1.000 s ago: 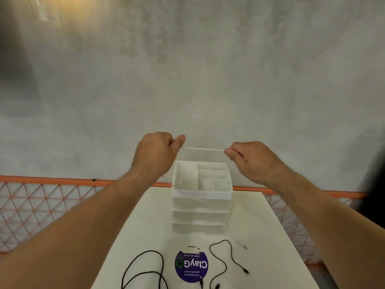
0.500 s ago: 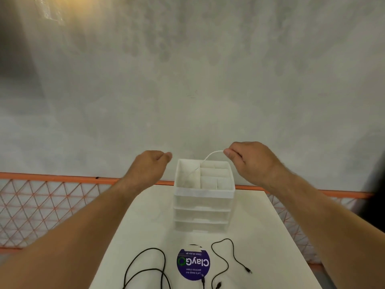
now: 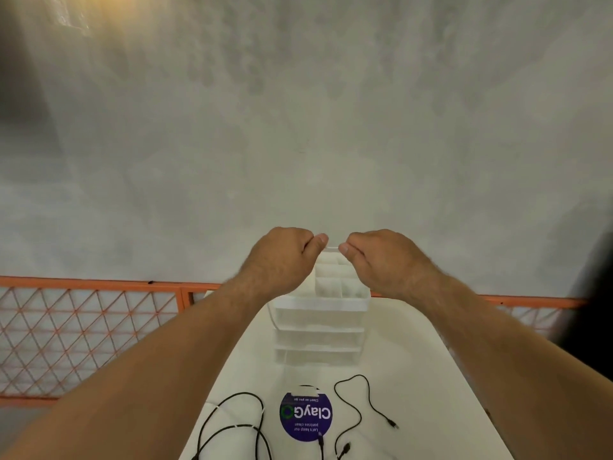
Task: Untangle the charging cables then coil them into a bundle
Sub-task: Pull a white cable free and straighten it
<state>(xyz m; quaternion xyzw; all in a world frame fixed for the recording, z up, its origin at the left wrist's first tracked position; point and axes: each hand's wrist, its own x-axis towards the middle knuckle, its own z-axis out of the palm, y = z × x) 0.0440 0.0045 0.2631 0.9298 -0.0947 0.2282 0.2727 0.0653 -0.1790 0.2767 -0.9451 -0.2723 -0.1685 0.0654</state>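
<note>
Both my hands are raised above the white drawer organiser (image 3: 320, 303). My left hand (image 3: 282, 260) and my right hand (image 3: 378, 260) each pinch a thin white cable (image 3: 332, 247); only a short stretch of it shows between the fingertips. A faint white strand runs down the organiser's left side. Black charging cables lie on the white table (image 3: 431, 376): a looped one (image 3: 232, 423) at the near left and a winding one (image 3: 358, 410) at the near right, its plug pointing right.
A round purple sticker (image 3: 306, 414) lies between the black cables. Behind the table runs an orange mesh railing (image 3: 89, 330), and a grey concrete wall fills the background.
My left hand, which had let go and dropped lower half a second ago, has risen and pinches the white cable again. My hands are now much closer together than one second ago.
</note>
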